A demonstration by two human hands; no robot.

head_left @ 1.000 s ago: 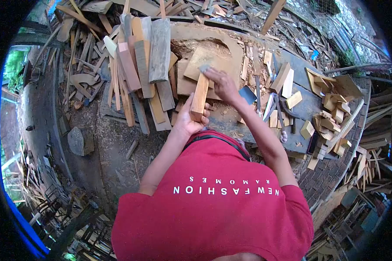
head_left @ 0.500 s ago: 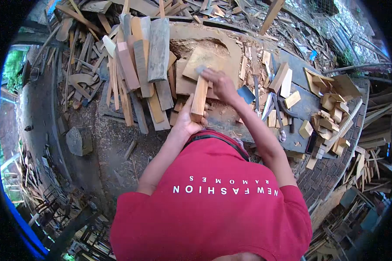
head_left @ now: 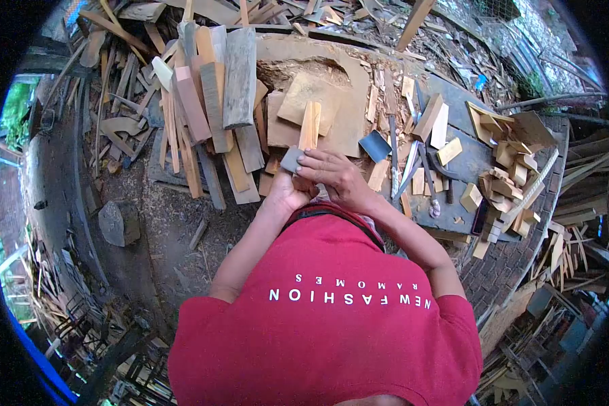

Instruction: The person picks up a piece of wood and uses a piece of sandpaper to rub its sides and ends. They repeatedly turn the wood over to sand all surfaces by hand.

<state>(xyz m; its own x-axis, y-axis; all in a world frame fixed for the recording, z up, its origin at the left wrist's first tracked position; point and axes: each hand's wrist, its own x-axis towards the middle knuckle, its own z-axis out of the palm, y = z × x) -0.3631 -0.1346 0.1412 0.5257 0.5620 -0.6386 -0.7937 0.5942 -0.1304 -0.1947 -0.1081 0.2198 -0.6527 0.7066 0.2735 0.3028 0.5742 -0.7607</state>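
A narrow, light brown wooden piece [head_left: 310, 126] points away from my body, its far end over a square board [head_left: 311, 101]. My left hand [head_left: 289, 191] is closed round its near end, close to my waist. On top of the piece, near that end, lies a small grey block [head_left: 291, 160]. My right hand [head_left: 334, 177] is closed on this block from the right, with its fingers across the wood. The hands partly hide the near end of the piece.
Long planks [head_left: 242, 81] lean in a pile on the left. A dark blue sheet [head_left: 375, 145] lies right of the board. Farther right are blades, loose offcuts [head_left: 471, 197] and a heap of small blocks [head_left: 509, 183]. A stump [head_left: 119, 223] stands at left.
My right hand and the grey block have moved along the wooden piece from its far end to its near end. The far part of the wood is now uncovered.
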